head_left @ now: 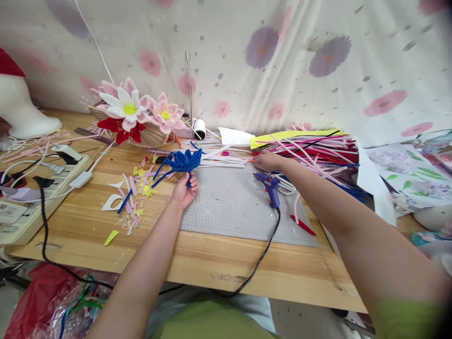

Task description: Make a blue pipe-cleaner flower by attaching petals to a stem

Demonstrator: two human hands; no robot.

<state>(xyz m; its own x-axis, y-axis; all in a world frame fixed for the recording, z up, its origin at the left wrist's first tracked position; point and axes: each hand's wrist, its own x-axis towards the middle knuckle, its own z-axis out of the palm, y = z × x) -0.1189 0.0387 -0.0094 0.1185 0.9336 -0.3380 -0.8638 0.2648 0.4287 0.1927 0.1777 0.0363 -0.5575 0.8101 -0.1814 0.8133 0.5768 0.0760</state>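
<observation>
My left hand [184,190] is closed around the stem of a blue pipe-cleaner flower [185,161], its petals spreading above the fingers. Loose blue stems [160,174] stick out to its left. My right hand [267,161] reaches to the back of the grey cutting mat [226,202], beside a pile of pipe cleaners [314,153]. Its fingers are drawn together at a small orange tip; what they hold is hard to make out. White pipe cleaners [226,162] lie to their left. Below this hand rests a purple glue gun [271,188], with scissors [285,185] partly behind it.
Pink, white and red fuzzy flowers [130,110] stand at the back left. A power strip [45,197] with plugs and cables occupies the left side. Coloured scraps [132,197] lie left of the mat. The glue gun's black cord [264,252] runs over the front edge.
</observation>
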